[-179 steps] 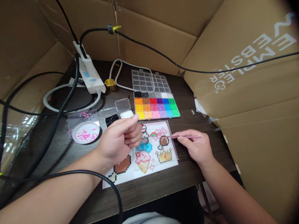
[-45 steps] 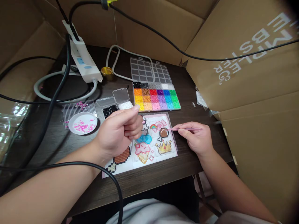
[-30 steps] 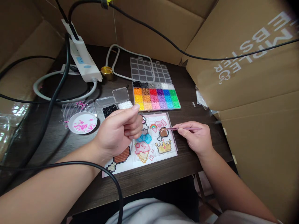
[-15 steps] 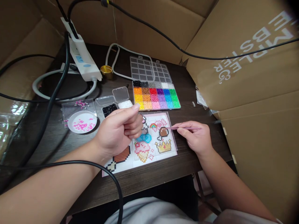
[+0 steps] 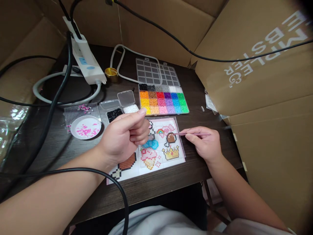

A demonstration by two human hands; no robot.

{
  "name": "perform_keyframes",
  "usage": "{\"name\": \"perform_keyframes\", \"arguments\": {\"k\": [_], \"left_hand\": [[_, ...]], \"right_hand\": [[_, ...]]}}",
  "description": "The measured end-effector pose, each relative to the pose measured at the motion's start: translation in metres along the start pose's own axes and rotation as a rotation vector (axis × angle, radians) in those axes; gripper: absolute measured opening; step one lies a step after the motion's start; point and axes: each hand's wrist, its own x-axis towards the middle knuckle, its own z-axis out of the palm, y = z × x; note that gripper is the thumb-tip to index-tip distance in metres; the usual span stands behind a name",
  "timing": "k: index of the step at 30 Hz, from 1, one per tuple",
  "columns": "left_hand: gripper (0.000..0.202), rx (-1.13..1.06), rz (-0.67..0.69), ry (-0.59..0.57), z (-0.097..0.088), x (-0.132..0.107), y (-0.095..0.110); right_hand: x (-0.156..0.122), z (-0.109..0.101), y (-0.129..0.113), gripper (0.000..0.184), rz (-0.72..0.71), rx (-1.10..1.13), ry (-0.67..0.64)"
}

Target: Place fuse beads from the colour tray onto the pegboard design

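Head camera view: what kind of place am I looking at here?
Probably a small hobby desk set up for fuse-bead crafting, screened by cardboard panels. A compartment box of sorted coloured beads sits behind a pattern sheet, and the right hand holds tweezers over it.

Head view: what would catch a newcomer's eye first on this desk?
The open bead box, its compartments sorted in rainbow colours, sits at the middle of the dark table. Just in front of it lies a pattern sheet of pixel pictures, where the right hand points thin pink tweezers at a brown figure. The left hand, curled in a loose fist, hovers over the sheet's left part.
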Motion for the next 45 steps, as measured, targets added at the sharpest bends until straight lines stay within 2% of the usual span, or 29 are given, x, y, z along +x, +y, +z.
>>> {"name": "perform_keyframes", "arguments": {"k": [21, 38, 42, 45], "left_hand": [[0.056, 0.018, 0.002, 0.016, 0.0, 0.0, 0.0], [0.054, -0.007, -0.013, 0.006, -0.003, -0.001, 0.0], [0.052, -0.022, -0.011, -0.004, -0.005, -0.003, -0.001], [0.052, -0.036, -0.008, -0.006, -0.006, -0.003, -0.001]], "right_hand": [[0.0, 0.0, 0.0, 0.002, 0.012, -0.042, 0.003], [0.007, -0.003, 0.011, 0.006, 0.025, 0.084, 0.071], [0.019, -0.004, 0.004, 0.009, 0.018, 0.067, 0.099], [0.039, -0.003, -0.014, 0.009, -0.038, 0.042, 0.09]]}}
